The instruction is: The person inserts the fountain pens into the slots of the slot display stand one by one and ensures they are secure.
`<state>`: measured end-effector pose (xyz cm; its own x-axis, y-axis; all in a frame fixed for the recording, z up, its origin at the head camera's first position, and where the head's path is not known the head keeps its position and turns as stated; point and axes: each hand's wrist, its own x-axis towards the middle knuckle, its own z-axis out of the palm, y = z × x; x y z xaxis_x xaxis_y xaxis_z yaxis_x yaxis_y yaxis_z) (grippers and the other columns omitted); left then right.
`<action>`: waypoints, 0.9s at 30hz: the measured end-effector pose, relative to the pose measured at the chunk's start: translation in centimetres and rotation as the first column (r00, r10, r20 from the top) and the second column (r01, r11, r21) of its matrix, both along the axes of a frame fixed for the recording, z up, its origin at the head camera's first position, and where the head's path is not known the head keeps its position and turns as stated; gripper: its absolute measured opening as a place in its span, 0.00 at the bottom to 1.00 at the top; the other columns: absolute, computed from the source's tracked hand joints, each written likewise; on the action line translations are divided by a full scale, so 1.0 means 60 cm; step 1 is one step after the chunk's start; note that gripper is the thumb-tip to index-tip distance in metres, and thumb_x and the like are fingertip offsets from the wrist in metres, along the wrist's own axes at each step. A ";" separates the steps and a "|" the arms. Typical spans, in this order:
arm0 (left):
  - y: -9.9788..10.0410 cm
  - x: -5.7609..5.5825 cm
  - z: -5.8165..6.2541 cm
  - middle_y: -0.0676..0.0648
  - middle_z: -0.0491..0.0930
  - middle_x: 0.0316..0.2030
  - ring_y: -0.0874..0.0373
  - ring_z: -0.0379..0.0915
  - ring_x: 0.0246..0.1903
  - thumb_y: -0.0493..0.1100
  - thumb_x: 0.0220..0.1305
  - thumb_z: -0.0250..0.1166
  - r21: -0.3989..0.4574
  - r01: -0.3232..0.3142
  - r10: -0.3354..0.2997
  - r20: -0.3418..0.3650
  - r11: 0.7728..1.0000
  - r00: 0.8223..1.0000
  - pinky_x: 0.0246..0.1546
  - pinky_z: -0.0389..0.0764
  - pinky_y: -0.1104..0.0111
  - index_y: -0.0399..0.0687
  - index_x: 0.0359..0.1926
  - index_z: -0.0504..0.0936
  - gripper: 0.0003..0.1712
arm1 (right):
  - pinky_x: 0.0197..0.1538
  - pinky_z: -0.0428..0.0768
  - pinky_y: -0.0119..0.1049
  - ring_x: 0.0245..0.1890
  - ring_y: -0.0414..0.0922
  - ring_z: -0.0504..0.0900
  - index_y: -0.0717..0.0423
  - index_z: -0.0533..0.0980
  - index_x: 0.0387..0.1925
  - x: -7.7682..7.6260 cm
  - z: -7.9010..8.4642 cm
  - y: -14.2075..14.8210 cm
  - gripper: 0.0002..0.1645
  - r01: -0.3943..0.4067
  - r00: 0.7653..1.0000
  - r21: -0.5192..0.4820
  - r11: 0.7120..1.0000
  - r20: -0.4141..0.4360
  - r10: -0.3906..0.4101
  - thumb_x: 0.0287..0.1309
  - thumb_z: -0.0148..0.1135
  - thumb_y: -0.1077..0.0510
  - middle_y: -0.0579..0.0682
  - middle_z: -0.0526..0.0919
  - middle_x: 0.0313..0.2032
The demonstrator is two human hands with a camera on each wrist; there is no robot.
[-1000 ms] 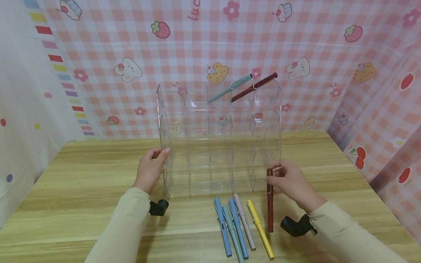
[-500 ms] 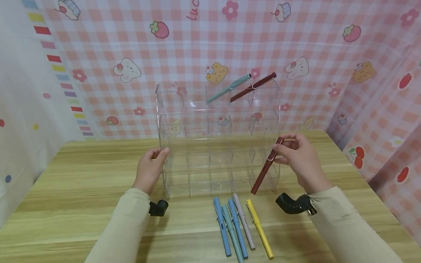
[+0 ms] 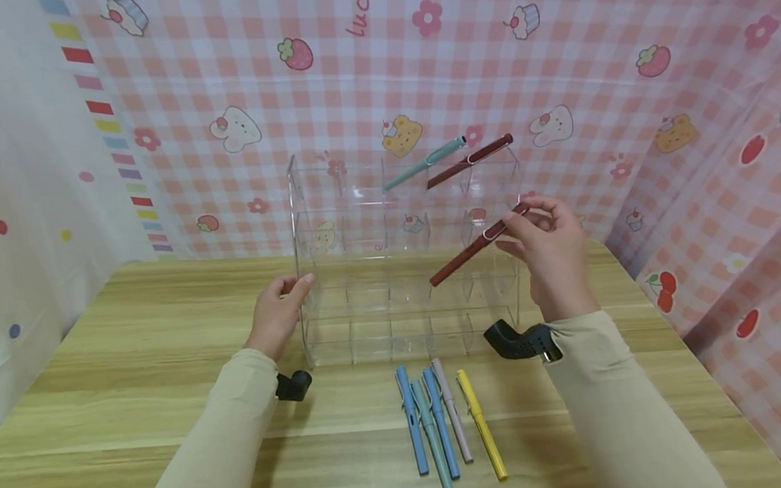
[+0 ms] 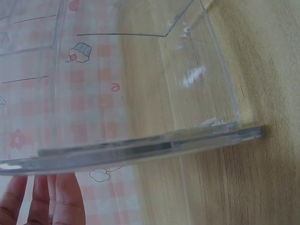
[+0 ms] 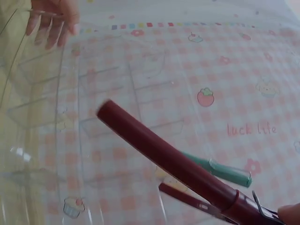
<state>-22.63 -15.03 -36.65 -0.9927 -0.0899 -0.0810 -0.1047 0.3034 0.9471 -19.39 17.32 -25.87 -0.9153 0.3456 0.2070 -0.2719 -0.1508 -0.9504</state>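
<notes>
My right hand pinches a dark red capped pen near its clip end. The pen slants down to the left in front of the clear compartment rack. In the right wrist view its free end points up and left, and only a thumb tip shows. My left hand holds the rack's left side wall, thumb at the front edge and fingers against the outer face. On top of the rack lie a teal pen and another dark red pen, both tilted.
Several pens lie on the wooden table before the rack: two blue ones, a teal one, a lilac one and a yellow one. A checked cloth hangs behind. Black wrist-mounted cameras stick out below both hands.
My right hand has risen from the table by the rack's lower right to mid-height. The dark red pen in it has swung from near vertical to a slant. The left hand has stayed put.
</notes>
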 end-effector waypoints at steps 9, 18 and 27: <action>-0.001 -0.001 -0.002 0.37 0.67 0.60 0.46 0.66 0.53 0.60 0.70 0.53 -0.009 -0.004 0.004 0.000 1.000 1.000 0.52 0.72 0.57 0.37 0.66 0.65 0.36 | 0.35 0.83 0.33 0.33 0.44 0.83 0.55 0.68 0.43 -0.016 0.023 -0.026 0.15 0.042 0.998 -0.110 0.993 -0.051 -0.048 0.58 0.64 0.67 0.52 0.73 0.36; -0.001 0.000 0.002 0.37 0.66 0.60 0.46 0.66 0.53 0.60 0.70 0.53 -0.014 -0.007 0.007 -0.004 1.000 1.000 0.52 0.72 0.57 0.36 0.66 0.65 0.36 | 0.36 0.83 0.33 0.31 0.43 0.82 0.55 0.68 0.44 -0.040 0.035 -0.040 0.16 0.095 0.992 -0.130 0.987 -0.074 -0.106 0.58 0.64 0.67 0.53 0.74 0.36; 0.001 -0.002 0.000 0.37 0.66 0.60 0.47 0.66 0.53 0.59 0.70 0.54 -0.011 -0.014 0.014 -0.010 1.000 1.000 0.52 0.73 0.58 0.36 0.65 0.66 0.36 | 0.34 0.82 0.33 0.29 0.42 0.81 0.52 0.68 0.41 -0.064 0.019 -0.054 0.15 0.109 0.992 -0.129 0.986 -0.044 -0.116 0.58 0.64 0.67 0.52 0.74 0.36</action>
<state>-22.72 -15.00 -36.63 -0.9920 -0.1049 -0.0697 -0.0994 0.3124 0.9447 -23.23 14.05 -24.72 -0.8583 0.4722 0.2010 -0.3419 -0.2341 -0.9101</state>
